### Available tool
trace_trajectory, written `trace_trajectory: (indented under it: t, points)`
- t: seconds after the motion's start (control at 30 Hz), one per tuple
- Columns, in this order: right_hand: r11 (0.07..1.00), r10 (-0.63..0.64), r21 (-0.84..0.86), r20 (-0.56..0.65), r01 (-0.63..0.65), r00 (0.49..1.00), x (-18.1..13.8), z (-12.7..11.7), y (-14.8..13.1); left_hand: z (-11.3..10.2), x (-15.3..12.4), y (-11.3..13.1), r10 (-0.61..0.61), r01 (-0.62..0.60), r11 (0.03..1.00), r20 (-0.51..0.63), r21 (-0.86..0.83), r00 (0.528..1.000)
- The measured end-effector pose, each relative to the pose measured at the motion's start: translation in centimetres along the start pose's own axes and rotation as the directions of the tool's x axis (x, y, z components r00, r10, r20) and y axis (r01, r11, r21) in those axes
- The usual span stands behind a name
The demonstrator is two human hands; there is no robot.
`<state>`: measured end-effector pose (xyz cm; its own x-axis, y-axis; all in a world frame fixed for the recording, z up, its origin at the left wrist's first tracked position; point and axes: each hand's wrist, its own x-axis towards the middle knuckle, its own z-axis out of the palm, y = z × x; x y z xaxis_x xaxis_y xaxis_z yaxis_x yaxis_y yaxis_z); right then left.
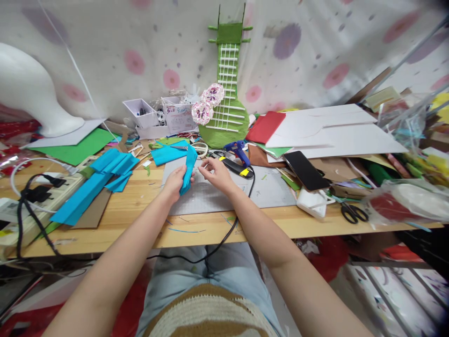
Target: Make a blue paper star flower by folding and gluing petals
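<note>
My left hand point(174, 181) grips a folded strip of blue paper point(188, 171) that stands upright over a grey cutting mat point(270, 192). Just right of the strip, my right hand point(217, 172) hovers with fingers apart, its fingertips close to the paper's upper edge; I cannot tell whether they touch it. Behind the hands lie another blue paper sheet point(168, 152) and a blue glue gun point(237, 150) with a black and yellow tool point(236, 167) next to it.
Folded blue paper pieces point(94, 182) lie at left beside a power strip point(42, 199) with black cables. A green cardboard guitar point(226, 89) leans on the backdrop. A black phone point(305, 170), scissors point(353, 213), white boards point(336, 133) and paper scraps crowd the right.
</note>
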<state>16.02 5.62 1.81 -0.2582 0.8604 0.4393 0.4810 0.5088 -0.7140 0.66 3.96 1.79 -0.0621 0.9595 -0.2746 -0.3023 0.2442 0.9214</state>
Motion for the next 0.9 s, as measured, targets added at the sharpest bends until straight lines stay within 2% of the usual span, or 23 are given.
trace_trajectory:
  t: [0.1, 0.27, 0.4, 0.5, 0.57, 0.67, 0.77, 0.9]
  points:
    - [0.999, -0.008, 0.035, 0.002, 0.008, 1.0, 0.0, -0.1, -0.1, -0.1, -0.1, 0.3, -0.034, 0.037, 0.999, 0.071, -0.035, 0.997]
    - [0.98, -0.022, 0.197, 0.055, 0.01, 0.998, 0.0, -0.2, -0.4, -0.2, -0.3, 0.7, -0.075, 0.088, 0.993, 0.157, -0.076, 0.985]
    - [0.981, -0.101, 0.178, 0.107, 0.081, 0.989, -0.2, -0.3, -0.7, 0.0, -0.4, 0.6, -0.137, 0.154, 0.986, 0.226, -0.059, 0.964]
    - [0.987, -0.105, 0.137, 0.122, 0.088, 0.987, -0.2, -0.2, -0.7, 0.2, -0.2, 0.2, -0.094, 0.074, 0.99, 0.173, 0.118, 0.98]
    - [0.99, -0.09, 0.123, 0.132, 0.073, 0.987, -0.2, -0.1, -0.6, 0.5, 0.0, 0.0, 0.021, -0.035, 0.974, 0.063, 0.222, 0.998]
    - [0.991, -0.075, 0.118, 0.134, 0.059, 0.988, -0.1, 0.1, -0.5, 0.7, 0.0, -0.2, 0.235, -0.207, 0.929, -0.056, 0.307, 0.97]
    - [0.994, -0.065, 0.101, 0.122, 0.053, 0.99, 0.0, 0.1, -0.6, 0.6, -0.2, -0.3, 0.31, -0.282, 0.896, -0.029, 0.342, 0.95]
    - [0.995, -0.069, 0.085, 0.132, 0.058, 0.989, 0.0, 0.0, -0.5, 0.3, -0.5, -0.4, 0.256, -0.269, 0.903, 0.084, 0.334, 0.963]
